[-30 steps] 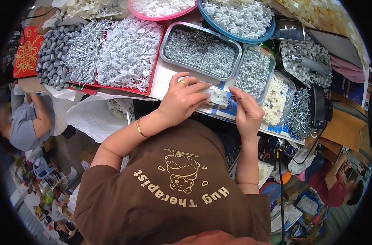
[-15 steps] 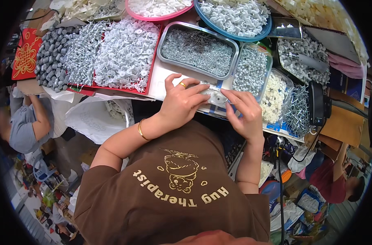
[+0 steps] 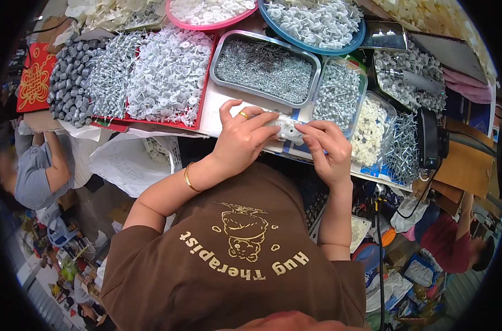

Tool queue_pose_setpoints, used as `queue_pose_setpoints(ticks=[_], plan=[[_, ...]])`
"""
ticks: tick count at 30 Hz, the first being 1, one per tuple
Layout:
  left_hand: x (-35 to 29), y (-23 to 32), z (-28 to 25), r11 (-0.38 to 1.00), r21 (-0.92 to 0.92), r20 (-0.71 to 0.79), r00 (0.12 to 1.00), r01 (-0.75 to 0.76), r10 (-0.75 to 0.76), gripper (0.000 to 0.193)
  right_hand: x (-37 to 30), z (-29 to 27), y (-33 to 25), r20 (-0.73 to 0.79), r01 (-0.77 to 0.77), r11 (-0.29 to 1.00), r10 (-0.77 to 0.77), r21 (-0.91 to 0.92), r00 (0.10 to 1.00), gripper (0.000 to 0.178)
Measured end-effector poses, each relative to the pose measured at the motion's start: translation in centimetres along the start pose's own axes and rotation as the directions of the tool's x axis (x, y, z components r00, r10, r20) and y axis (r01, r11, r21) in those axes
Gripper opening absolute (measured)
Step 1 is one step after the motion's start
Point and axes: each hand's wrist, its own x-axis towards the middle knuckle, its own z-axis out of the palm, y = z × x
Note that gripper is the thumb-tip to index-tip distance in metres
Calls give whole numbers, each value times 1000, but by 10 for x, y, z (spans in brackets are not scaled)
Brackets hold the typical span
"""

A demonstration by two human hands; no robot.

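While both hands meet at the near edge of the desk [image 3: 218, 113], a small white plastic piece [image 3: 288, 130] sits pinched between them, just in front of the metal tray of dark screws [image 3: 264, 69]. From the head view, the left hand [image 3: 241, 140] (a gold ring on one finger, a gold bangle [image 3: 188, 177] at the wrist) closes its fingertips over the piece's left end, and the right hand [image 3: 327, 151] grips its right end with thumb and fingers curled, so the two hands are together and clamped on it. What kind of part it is cannot be told at this size. Left of the hands lies a red tray [image 3: 151, 77] heaped with white-capped nails, with grey anchors [image 3: 69, 83] beside it. Right of the hands stand a clear tub of small nails [image 3: 339, 94] and another of white fittings [image 3: 372, 129]. A blue bowl [image 3: 317, 22] of white-headed fasteners sits further back. Another person in a grey top [image 3: 36, 171] is at the far left, below the desk.
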Motion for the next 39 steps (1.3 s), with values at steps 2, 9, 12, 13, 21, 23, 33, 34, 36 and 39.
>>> queue_pose_setpoints(ticks=[2, 9, 12, 13, 21, 23, 33, 34, 36, 39], plan=[[-3, -2, 1, 1000, -10, 8, 1000, 2, -2, 16, -1, 0, -1, 9, -29, 999, 29, 23, 1000, 18], [7, -4, -3, 999, -37, 61, 998, -24, 27, 16, 1, 5, -1, -71, -181, 953, 204, 243, 976, 10], [8, -5, -2, 999, -26, 62, 998, -31, 32, 16, 4, 0, -2, 124, -158, 965, 135, 208, 983, 8], [8, -5, -1, 999, -37, 46, 998, -29, 30, 15, 6, -2, -1, 107, -115, 987, 102, 115, 989, 9], [4, -8, 1, 998, -57, 26, 999, -17, 19, 15, 14, -6, -19, 185, 33, 978, 5, -205, 983, 30], [4, -8, 1, 999, -49, 29, 999, -20, 22, 15, 17, -17, -3, -34, -103, 972, 98, -211, 995, 28], [-2, -5, 1, 996, -90, 4, 1000, 10, -10, 16, 19, -31, 50, -140, -187, 873, 137, -450, 981, 13], [-3, -4, -3, 995, -94, -6, 1000, 12, -13, 16, 17, -33, 40, -175, -313, 888, 267, -336, 948, 14], [-5, -13, -15, 995, -90, -31, 999, 36, -39, 16, 12, -37, 40, -190, -310, 918, 268, -246, 944, 14], [14, -64, -64, 959, 202, -233, 961, 197, -148, 11, 9, -40, 18, -262, -421, 905, 393, -61, 881, 9]])
